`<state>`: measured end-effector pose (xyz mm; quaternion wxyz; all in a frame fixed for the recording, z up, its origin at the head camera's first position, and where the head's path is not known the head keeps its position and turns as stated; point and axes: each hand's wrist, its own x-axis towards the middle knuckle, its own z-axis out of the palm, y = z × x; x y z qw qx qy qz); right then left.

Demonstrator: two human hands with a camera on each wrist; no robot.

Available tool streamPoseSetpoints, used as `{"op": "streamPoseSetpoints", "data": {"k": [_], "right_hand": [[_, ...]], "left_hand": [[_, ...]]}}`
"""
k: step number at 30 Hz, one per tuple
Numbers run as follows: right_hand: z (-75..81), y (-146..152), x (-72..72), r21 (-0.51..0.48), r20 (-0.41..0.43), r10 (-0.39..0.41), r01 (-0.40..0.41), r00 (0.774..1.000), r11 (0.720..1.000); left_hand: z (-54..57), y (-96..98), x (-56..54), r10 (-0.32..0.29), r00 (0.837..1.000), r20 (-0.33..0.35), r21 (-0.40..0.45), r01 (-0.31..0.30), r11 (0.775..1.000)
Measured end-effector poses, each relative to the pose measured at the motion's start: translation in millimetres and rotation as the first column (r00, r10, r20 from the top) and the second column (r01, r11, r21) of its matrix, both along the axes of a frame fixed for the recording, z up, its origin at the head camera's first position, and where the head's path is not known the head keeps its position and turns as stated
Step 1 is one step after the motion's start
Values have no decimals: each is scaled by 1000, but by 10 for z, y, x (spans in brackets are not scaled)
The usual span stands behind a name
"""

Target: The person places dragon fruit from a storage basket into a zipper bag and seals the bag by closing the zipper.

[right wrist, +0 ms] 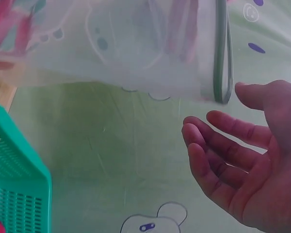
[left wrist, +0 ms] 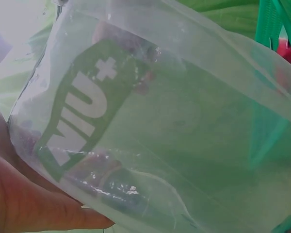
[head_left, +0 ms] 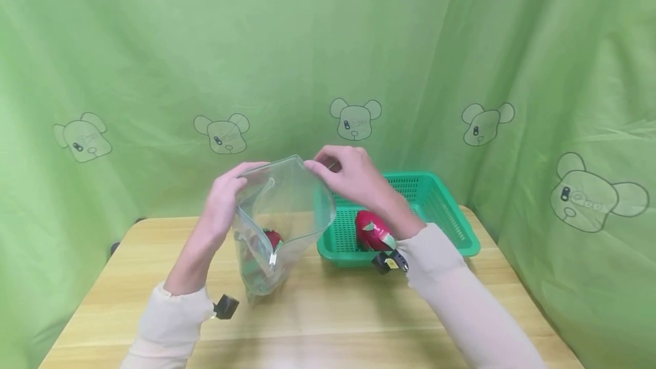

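Observation:
A clear zip bag (head_left: 294,204) stands over the table with its mouth spread wide, its white slider (head_left: 273,258) on the near edge. My left hand (head_left: 220,201) grips the bag's left edge; in the left wrist view green lettering shows through the film. At the far right corner of the mouth is my right hand (head_left: 353,172). Its fingers (right wrist: 208,167) are loosely bent, the thumb tip right by the bag's rim. Inside the bag lies a red dragon fruit (head_left: 273,238), blurred by the plastic. Another dragon fruit (head_left: 371,229) sits in the green basket (head_left: 453,218), partly behind my right forearm.
The basket stands at the back right of the wooden table (head_left: 328,312), just right of the bag. A green curtain (head_left: 287,61) with mouse-head drawings hangs behind and at both sides. A small black camera (head_left: 225,306) sits at the left wrist.

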<state>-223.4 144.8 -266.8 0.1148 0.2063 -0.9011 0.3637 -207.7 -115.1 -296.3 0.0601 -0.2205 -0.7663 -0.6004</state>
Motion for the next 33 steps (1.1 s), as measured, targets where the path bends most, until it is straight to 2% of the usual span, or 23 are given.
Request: {"op": "streamPoseSetpoints", "data": {"k": [7,17,23,33], "right_hand": [[-56,199,-32,11,-9,-17,17,1000,1000],[-149,360,-77,64,-8,-55,55,998,996],[-195,449,-113,82,-25,-83,84,996,993],[-307,554,-177,114,-2,-110,110,994,987]], "left_hand": [[-15,28,-9,11,1000,-28,6,-11,1000],[-28,58,-3,6,1000,-27,51,-5,999],[-28,75,-13,6,999,-39,38,-5,999],[-35,102,-21,-3,1000,-30,41,4,999]]}}
